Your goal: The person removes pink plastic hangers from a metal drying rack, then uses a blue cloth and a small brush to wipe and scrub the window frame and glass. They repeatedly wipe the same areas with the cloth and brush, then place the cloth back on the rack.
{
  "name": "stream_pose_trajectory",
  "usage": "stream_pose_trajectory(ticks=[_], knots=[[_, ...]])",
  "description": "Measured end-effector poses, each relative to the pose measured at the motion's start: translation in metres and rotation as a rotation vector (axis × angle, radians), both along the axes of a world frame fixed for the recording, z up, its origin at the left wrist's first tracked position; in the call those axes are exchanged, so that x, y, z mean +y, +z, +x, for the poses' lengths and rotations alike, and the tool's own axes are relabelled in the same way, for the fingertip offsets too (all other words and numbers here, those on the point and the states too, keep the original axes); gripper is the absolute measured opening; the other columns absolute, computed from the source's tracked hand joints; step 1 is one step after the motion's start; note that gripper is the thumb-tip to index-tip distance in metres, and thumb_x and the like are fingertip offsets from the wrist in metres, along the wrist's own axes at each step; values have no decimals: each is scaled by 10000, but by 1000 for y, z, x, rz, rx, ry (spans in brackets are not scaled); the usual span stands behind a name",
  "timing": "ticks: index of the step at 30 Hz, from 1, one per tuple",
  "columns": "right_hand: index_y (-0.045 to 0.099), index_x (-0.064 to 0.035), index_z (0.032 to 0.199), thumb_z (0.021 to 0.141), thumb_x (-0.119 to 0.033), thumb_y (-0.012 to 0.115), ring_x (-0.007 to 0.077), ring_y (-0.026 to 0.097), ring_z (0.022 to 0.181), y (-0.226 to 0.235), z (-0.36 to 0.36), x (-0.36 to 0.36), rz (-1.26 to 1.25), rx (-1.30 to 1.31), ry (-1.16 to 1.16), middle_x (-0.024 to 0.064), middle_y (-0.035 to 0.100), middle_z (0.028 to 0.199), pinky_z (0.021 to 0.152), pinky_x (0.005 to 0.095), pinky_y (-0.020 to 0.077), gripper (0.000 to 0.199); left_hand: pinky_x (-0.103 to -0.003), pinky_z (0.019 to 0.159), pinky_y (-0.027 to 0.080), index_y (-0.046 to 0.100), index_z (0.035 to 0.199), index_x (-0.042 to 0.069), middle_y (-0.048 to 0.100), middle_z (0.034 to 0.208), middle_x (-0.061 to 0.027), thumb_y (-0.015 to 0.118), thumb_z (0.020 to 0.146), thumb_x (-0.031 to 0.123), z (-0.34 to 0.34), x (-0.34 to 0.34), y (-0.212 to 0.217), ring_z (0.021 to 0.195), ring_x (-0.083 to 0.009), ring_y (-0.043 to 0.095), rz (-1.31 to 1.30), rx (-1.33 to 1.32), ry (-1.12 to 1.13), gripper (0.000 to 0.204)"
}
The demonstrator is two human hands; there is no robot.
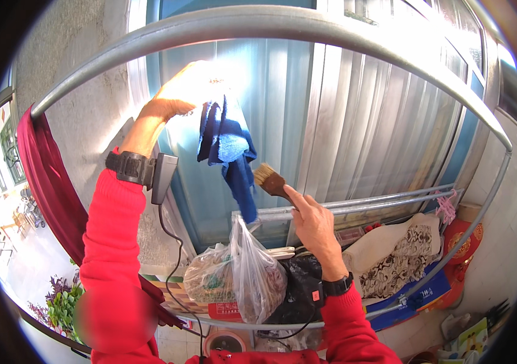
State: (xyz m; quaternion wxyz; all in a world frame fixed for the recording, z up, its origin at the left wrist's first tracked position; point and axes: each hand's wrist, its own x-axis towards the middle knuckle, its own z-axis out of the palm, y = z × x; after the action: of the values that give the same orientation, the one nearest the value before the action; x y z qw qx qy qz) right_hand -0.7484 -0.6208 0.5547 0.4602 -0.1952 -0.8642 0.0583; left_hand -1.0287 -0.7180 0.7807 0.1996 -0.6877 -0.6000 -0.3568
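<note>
Raised at the upper middle, my left hand (187, 88) is closed on a blue cloth (238, 158), which hangs down in folds. Strong sunlight washes out most of its fingers. My right hand (317, 230), lower and further right, grips a flat brush (270, 180) by its brown handle, the index finger stretched along it. The brush's pale bristles point up and left, close to the cloth's hanging part; whether they touch it I cannot tell.
A grey metal rail (258, 23) curves across the top, with a dark red cloth (49, 176) hanging at its left. Below stand a clear plastic bag (255, 276), a black bag (299, 285) and a patterned cushion (395, 261). Behind is a curtained window (386, 121).
</note>
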Motion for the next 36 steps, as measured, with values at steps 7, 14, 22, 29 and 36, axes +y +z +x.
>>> stream_pose_trajectory(ticks=[7, 14, 22, 29, 36], knots=[[524, -99, 1300, 794, 11, 587, 309, 628, 903, -1, 23, -11, -370, 166, 383, 187, 626, 1121, 794, 328, 482, 522, -329, 661, 454, 659, 892, -1, 637, 770, -117, 619, 851, 229, -5, 5, -2, 663, -205, 484, -123, 233, -3, 236], [497, -81, 1314, 835, -21, 565, 274, 627, 877, 13, -15, -19, -644, -47, 447, 210, 629, 1060, 790, 300, 462, 487, -304, 600, 428, 593, 876, 7, 573, 664, -58, 580, 789, 124, 27, -2, -24, 602, -133, 455, -303, -184, -187, 146], [394, 1, 1384, 900, 38, 493, 157, 548, 1118, 6, -39, -18, -551, 497, 669, 114, 556, 1284, 928, 245, 399, 495, -365, 549, 475, 539, 752, 75, 565, 743, -93, 635, 687, 68, 139, -33, -70, 657, -277, 615, -132, 851, -222, 116], [339, -20, 1427, 961, -71, 501, 52, 499, 774, 12, -57, -9, -678, 754, 875, 19, 559, 1038, 674, 187, 437, 496, -310, 524, 475, 584, 1009, 59, 556, 774, -75, 642, 723, 85, 141, -32, -95, 617, -206, 630, -37, 844, -70, 293], [356, -34, 1409, 965, -122, 517, -9, 351, 548, 16, -54, -12, -816, 696, 973, -39, 538, 850, 457, 149, 286, 481, -383, 616, 500, 595, 1031, 42, 611, 810, -131, 712, 761, 134, 109, -18, -75, 682, -301, 620, 486, 266, 6, 308]])
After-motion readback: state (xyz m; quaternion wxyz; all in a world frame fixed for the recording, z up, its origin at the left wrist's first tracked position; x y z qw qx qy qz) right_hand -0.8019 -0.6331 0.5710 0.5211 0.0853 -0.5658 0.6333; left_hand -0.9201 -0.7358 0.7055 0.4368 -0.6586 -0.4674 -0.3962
